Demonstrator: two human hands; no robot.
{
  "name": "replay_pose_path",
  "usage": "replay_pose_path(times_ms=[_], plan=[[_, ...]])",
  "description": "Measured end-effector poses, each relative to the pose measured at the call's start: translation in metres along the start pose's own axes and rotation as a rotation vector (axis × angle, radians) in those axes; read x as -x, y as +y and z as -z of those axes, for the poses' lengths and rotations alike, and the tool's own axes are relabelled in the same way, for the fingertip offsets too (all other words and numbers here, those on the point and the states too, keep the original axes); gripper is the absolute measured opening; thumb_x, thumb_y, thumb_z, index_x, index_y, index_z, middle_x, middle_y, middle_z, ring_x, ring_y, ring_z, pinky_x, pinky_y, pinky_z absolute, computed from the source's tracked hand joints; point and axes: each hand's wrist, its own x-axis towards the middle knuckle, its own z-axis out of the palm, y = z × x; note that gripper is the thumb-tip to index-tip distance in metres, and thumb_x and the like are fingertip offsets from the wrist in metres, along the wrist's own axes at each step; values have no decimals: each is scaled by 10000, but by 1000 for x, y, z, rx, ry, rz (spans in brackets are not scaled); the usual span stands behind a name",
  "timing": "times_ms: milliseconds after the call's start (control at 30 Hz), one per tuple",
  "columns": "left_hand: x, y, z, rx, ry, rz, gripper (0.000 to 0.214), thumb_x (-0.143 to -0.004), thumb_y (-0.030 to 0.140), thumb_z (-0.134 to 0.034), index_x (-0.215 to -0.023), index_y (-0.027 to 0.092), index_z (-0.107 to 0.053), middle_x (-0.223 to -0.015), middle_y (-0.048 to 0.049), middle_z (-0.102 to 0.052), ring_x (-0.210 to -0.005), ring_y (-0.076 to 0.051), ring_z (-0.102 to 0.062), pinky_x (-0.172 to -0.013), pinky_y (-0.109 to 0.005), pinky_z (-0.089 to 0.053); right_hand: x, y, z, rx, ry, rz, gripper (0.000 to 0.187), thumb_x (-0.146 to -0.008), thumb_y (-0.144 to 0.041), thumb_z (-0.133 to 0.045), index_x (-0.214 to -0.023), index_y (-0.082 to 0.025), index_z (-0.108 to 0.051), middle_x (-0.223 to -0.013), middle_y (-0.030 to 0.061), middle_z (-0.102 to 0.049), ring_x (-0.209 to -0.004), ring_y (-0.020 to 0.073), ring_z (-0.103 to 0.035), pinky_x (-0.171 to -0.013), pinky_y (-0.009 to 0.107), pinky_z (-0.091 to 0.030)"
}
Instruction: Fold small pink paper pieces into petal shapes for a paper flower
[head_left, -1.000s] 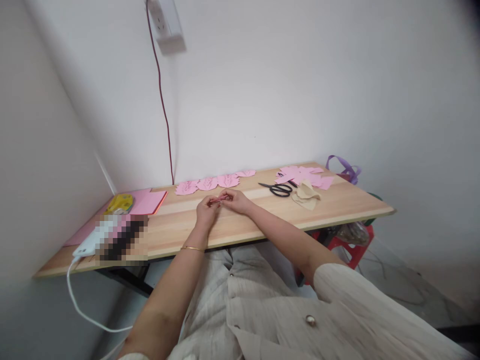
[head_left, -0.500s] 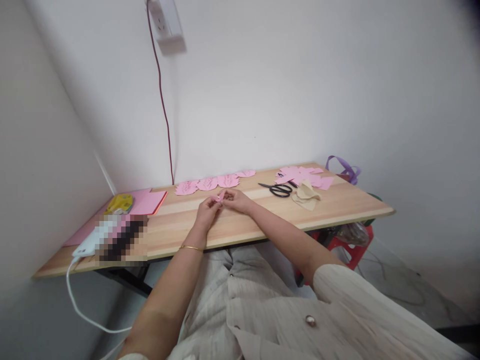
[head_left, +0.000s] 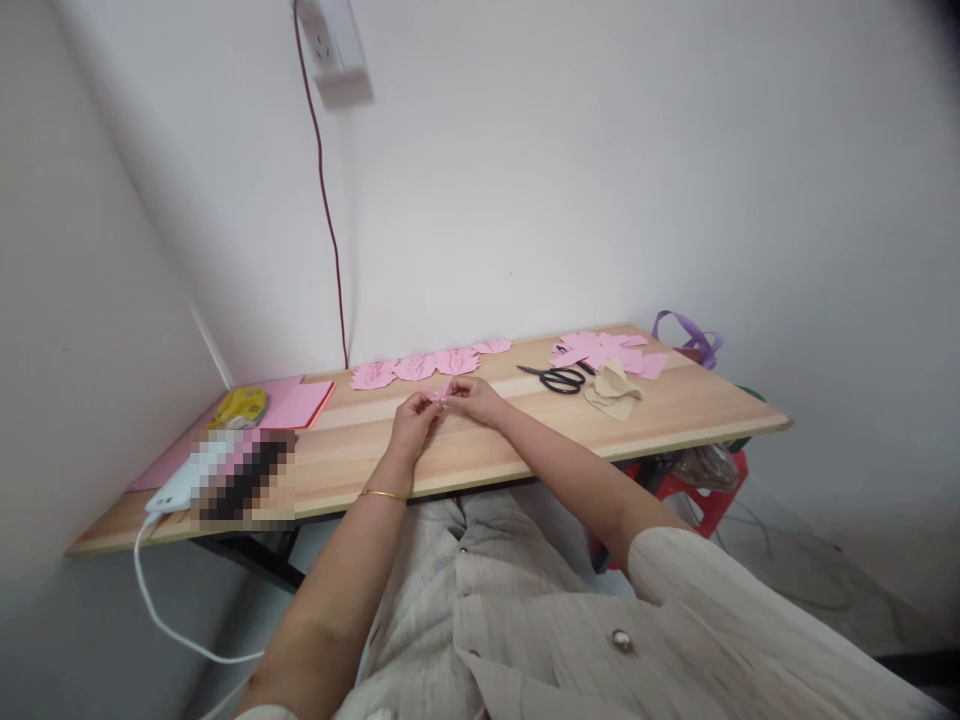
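My left hand [head_left: 413, 421] and my right hand [head_left: 473, 399] meet over the middle of the wooden table [head_left: 487, 440]. Between their pinched fingertips they hold a small folded pink paper piece [head_left: 442, 392], just above the tabletop. A thin gold bangle sits on my left wrist. Behind the hands a row of folded pink paper shapes [head_left: 427, 364] lies along the wall edge. To the right lie black scissors [head_left: 556, 377], a heap of pink paper scraps [head_left: 604, 351] and a beige crumpled paper [head_left: 613, 391].
Pink card sheets [head_left: 296, 404] and a yellow object [head_left: 239, 406] lie at the left, beside a white device [head_left: 180, 485] with a white cable hanging off the table. A purple ribbon [head_left: 694, 338] sits at the far right. A red stool [head_left: 705, 495] stands under the table.
The pink piece went from lying level between the hands to a smaller pinch held nearer the fingertips. The hands stayed in about the same place.
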Motion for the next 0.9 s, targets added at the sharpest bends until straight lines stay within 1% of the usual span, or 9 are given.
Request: replay_pose_path(times_ms=[100,200,333,400,500,600,733,900], plan=[[0,-1,1,-26,8,0,330,-582,380,-789,-703,163,-571,-599,46,-550,-529,-74,-481,-527,-199,-381,0,0,-2,-19,10,2,301,-660,-409,-703,-705,-162,-538,-647,-34,-543,-620,104,-484,-602,231,-391],[-1,-2,2,-30,3,2,328,-595,388,-784,-719,158,-584,-600,37,-568,-527,-75,-481,-518,-196,-366,0,1,-3,-70,-26,19,264,-691,-388,-680,-768,-162,-569,-686,-22,-575,-646,112,-516,-638,242,-416],[-1,-1,1,-21,-26,0,372,-585,390,-791,-808,151,-614,-716,-11,-643,-610,-104,-547,-563,-212,-403,0,0,-2,-51,-48,36,258,-724,-393,-657,-804,-153,-605,-727,-3,-601,-685,125,-537,-674,258,-431],[-1,0,1,-39,-28,-5,383,-590,398,-787,-833,150,-625,-761,-26,-656,-650,-119,-565,-579,-220,-415,1,0,-2,-35,-49,29,271,-728,-408,-653,-811,-153,-612,-740,2,-608,-696,130,-538,-672,259,-430],[0,0,1,-53,19,-6,349,-601,404,-773,-784,143,-633,-720,-17,-639,-633,-118,-555,-595,-233,-423,3,-1,-2,-4,-62,7,292,-714,-419,-668,-816,-152,-608,-707,-5,-596,-654,119,-522,-626,243,-416],[-1,-1,2,-17,52,0,328,-586,387,-778,-740,142,-622,-661,-5,-625,-614,-120,-557,-629,-252,-437,3,-1,-4,-14,-67,-11,318,-685,-417,-696,-824,-160,-571,-666,-22,-579,-597,102,-507,-576,225,-401],[-3,-3,3,31,85,21,325,-571,375,-781,-736,149,-615,-642,2,-626,-597,-124,-563,-617,-256,-435,3,-4,-6,-62,-110,-23,332,-704,-441,-677,-815,-169,-523,-659,-18,-596,-591,104,-545,-583,232,-428],[-4,-4,2,21,135,15,325,-526,351,-805,-697,136,-631,-618,-1,-626,-564,-116,-551,-579,-240,-416,6,-9,-8,-12,-63,-38,304,-721,-424,-661,-785,-175,-500,-599,-37,-566,-546,102,-531,-541,223,-411]])
